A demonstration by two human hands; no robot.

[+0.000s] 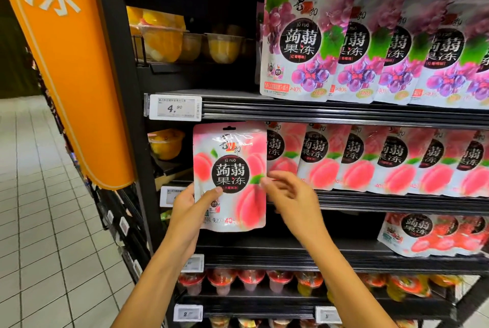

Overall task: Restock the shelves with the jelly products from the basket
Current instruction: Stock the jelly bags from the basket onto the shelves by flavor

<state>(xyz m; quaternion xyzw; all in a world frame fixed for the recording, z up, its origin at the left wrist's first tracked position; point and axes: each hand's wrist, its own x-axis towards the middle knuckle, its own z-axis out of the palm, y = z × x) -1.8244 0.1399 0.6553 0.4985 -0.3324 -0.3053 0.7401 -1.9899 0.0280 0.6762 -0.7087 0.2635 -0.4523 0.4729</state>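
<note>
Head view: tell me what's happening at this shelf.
A person is restocking. The left hand grips a pink, peach-printed plastic jelly pouch by its lower left, thumb on the front. The right hand touches its right edge. The pouch is held upright in front of the left end of the row of matching peach pouches on the black metal shelf, not yet set in. No basket shows.

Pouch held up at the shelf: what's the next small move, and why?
Probably push the peach pouch back and slightly right, onto the left end of the peach row. The left hand grips its lower left corner, the right hand is at its right edge, and that row stands just to its right.
</note>
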